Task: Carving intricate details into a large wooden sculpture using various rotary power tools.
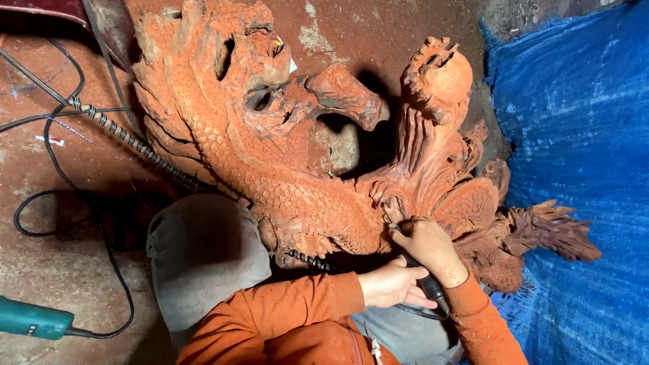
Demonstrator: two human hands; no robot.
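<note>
A large reddish wood carving (284, 128) with scales and fin-like folds lies on the dusty floor in front of me. My right hand (433, 247) grips a slim black rotary handpiece (422, 277), its tip pressed against the carving near the scaled body. My left hand (392, 284) rests just below, fingers curled against the handpiece's body and steadying it. Both sleeves are orange. A spring-wrapped flexible shaft (135, 145) runs from the upper left under the carving toward the handpiece.
A green power tool (34, 319) lies at the lower left with black cables (61, 203) looping over the red-dusted floor. A blue tarp (581, 169) covers the right side. My grey-clad knee (203, 257) is beside the carving.
</note>
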